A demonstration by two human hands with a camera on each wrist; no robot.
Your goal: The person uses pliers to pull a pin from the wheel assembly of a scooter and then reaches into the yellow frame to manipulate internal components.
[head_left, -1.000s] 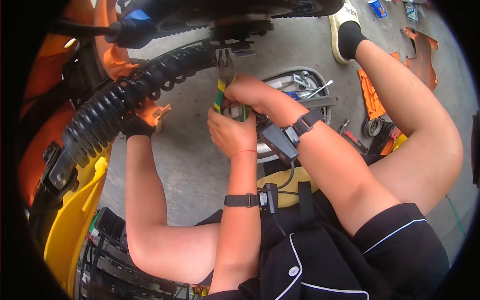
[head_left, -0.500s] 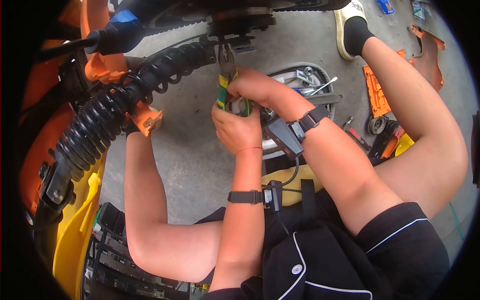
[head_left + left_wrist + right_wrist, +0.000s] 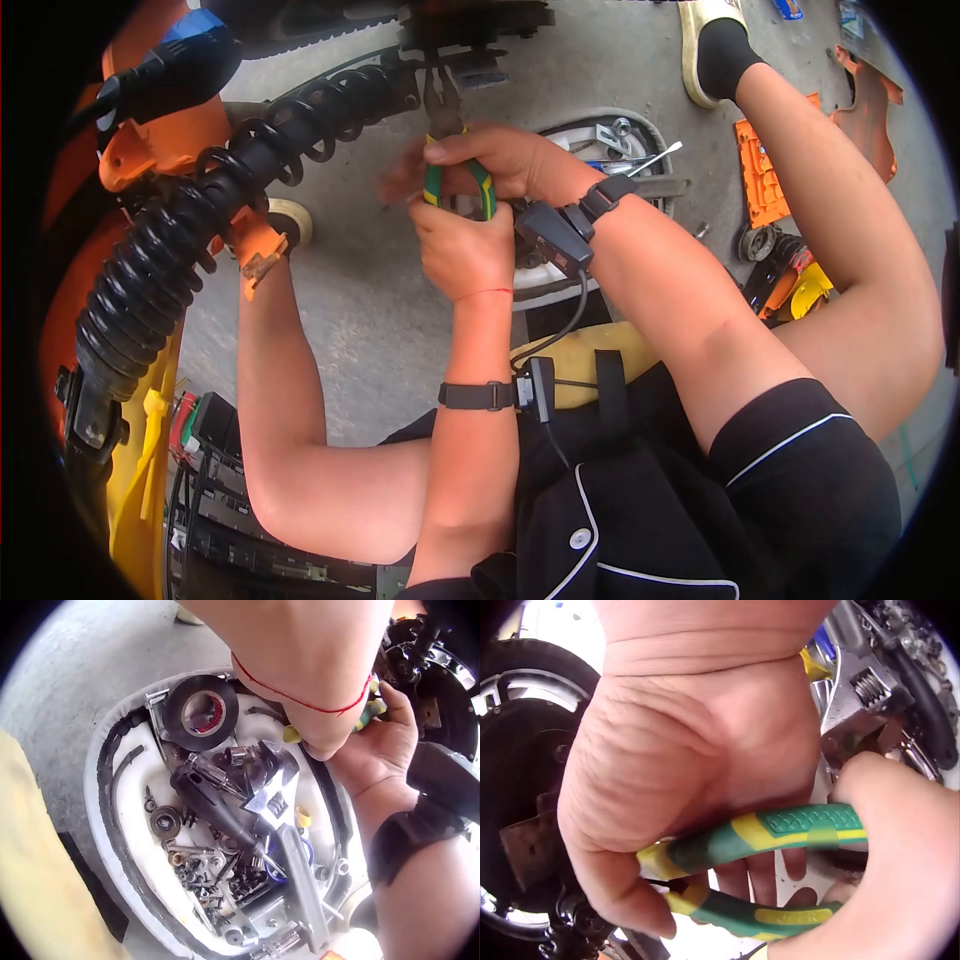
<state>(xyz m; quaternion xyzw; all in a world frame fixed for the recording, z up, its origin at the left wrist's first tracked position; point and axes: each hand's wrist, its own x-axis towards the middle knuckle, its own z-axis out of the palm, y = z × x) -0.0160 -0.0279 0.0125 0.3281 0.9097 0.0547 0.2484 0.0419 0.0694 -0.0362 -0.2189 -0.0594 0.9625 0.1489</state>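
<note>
My left hand (image 3: 465,250) grips the ends of the green-and-yellow handles of a pair of pliers (image 3: 432,188). The pliers point up, their metal jaws at a small part below the dark hub (image 3: 470,30). My right hand (image 3: 500,155) is at the pivot end, its thumb lying over the pliers. Its fingers stretch out beyond the handles, blurred in the head view. In the right wrist view, the handles stand apart, with the right thumb (image 3: 626,900) beside the pivot and fingers behind the handles. The left wrist view shows only part of the pliers past my wrist.
A padded shell (image 3: 94,780) beside my hands holds an adjustable wrench (image 3: 300,870), a black screwdriver (image 3: 210,799), a roll of black tape (image 3: 176,712) and many small fasteners. A coil-spring shock absorber (image 3: 150,290) slants at the left. Orange panels (image 3: 760,180) lie on the floor at right.
My right hand's fingers have loosened from the pliers and spread leftward, with the thumb now over the pivot end. The left hand keeps its grip. The head view has shifted somewhat.
</note>
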